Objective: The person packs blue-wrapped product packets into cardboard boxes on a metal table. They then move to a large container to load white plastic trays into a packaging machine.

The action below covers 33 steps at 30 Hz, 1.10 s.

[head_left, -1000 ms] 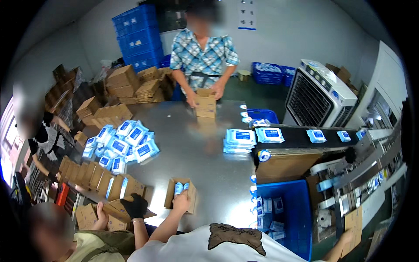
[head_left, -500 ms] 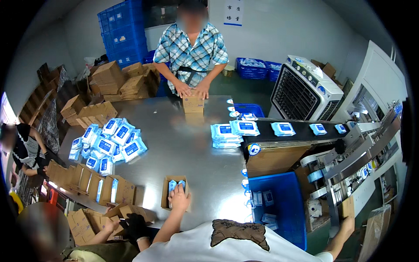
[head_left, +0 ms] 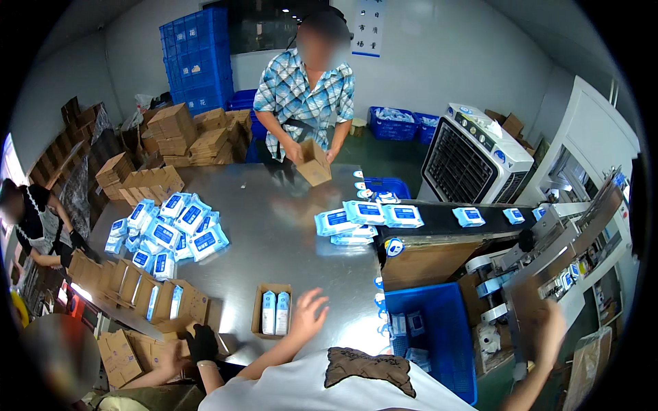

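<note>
My left hand (head_left: pixel 310 315), open with fingers spread, hovers over the steel table just right of an open brown carton (head_left: pixel 256 312). Two blue-and-white wipe packs (head_left: pixel 282 314) stand upright side by side in that carton. At the far right, blurred by motion, my right hand (head_left: pixel 550 332) is raised beside the conveyor machine, closed on the edge of a brown cardboard piece (head_left: pixel 525 315), also smeared. Its exact form cannot be made out. More wipe packs (head_left: pixel 336 221) lie loosely stacked at the conveyor's end.
A heap of wipe packs (head_left: pixel 164 233) covers the table's left. Filled cartons (head_left: pixel 188 301) line its near left edge, by a co-worker's gloved hand (head_left: pixel 202 344). Across the table, another person holds an open carton (head_left: pixel 314 164). A blue bin (head_left: pixel 449 294) stands below the conveyor (head_left: pixel 445 214).
My left hand has let go of the packs in the carton and moved right. My right hand has risen, its cardboard swinging left. The person opposite has lifted and tilted a carton.
</note>
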Each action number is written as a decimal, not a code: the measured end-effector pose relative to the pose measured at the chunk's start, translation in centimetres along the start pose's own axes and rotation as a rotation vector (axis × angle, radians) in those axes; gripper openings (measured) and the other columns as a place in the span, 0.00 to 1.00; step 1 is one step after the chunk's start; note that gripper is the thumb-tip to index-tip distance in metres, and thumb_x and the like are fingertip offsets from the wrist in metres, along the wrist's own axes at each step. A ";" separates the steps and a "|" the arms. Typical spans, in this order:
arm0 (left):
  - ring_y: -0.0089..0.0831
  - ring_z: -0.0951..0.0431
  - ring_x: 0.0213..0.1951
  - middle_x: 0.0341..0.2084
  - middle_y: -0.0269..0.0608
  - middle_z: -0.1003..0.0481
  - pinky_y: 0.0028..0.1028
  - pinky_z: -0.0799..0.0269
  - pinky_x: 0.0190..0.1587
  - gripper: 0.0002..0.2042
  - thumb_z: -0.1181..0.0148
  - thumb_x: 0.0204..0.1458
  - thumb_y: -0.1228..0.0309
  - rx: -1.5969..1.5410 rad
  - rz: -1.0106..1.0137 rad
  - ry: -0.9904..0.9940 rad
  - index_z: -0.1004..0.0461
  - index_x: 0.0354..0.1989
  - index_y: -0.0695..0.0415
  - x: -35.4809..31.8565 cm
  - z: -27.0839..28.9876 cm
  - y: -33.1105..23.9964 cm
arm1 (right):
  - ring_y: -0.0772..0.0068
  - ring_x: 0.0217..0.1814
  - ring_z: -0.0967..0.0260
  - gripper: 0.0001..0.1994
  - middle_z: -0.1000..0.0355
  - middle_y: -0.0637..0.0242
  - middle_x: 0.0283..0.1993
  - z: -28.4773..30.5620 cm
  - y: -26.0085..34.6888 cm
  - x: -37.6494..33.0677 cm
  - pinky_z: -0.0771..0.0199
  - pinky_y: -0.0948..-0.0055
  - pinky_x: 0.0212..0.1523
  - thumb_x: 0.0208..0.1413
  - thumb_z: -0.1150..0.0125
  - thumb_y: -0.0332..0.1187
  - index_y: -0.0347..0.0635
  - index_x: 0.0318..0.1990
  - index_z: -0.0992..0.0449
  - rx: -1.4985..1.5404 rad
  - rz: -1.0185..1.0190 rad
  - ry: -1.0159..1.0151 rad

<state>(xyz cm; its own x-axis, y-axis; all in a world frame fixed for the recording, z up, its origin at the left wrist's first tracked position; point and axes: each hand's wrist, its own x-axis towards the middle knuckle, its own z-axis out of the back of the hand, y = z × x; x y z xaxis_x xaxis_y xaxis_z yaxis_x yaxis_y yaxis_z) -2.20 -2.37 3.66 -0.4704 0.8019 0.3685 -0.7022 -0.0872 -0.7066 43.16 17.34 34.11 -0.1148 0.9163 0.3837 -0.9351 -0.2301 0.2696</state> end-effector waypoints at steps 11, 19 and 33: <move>0.31 0.32 0.35 0.34 0.45 0.36 0.31 0.32 0.37 0.31 0.32 0.47 0.53 -0.222 0.346 -0.231 0.43 0.44 0.64 -2.7 -7.2 2.5 | 0.50 0.41 0.26 0.14 0.25 0.56 0.40 -28.3 18.2 -11.9 0.26 0.60 0.42 0.57 0.46 0.42 0.46 0.45 0.23 0.360 0.918 0.829; 0.26 0.33 0.37 0.35 0.42 0.36 0.27 0.33 0.37 0.30 0.33 0.49 0.57 -0.440 0.575 -0.309 0.45 0.47 0.63 -6.7 -6.6 4.7 | 0.71 0.56 0.33 0.16 0.25 0.66 0.50 -32.4 12.0 -11.5 0.41 0.70 0.61 0.61 0.46 0.39 0.41 0.52 0.23 1.117 -0.034 1.585; 0.51 0.41 0.61 0.57 0.63 0.42 0.42 0.45 0.63 0.60 0.25 0.34 0.48 -0.271 0.650 -0.096 0.64 0.64 0.68 -5.4 -8.3 0.2 | 0.60 0.45 0.28 0.17 0.25 0.61 0.47 -31.9 14.9 -11.8 0.30 0.59 0.47 0.53 0.39 0.44 0.43 0.44 0.21 0.419 1.099 0.546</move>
<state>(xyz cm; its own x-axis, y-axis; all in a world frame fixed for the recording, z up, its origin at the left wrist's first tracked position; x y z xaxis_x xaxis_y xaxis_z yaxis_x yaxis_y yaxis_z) 4.64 -1.84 -3.55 -0.8026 0.5808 -0.1358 -0.1116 -0.3699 -0.9223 19.87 13.56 5.44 -0.9645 0.1746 0.1979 -0.1001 -0.9358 0.3380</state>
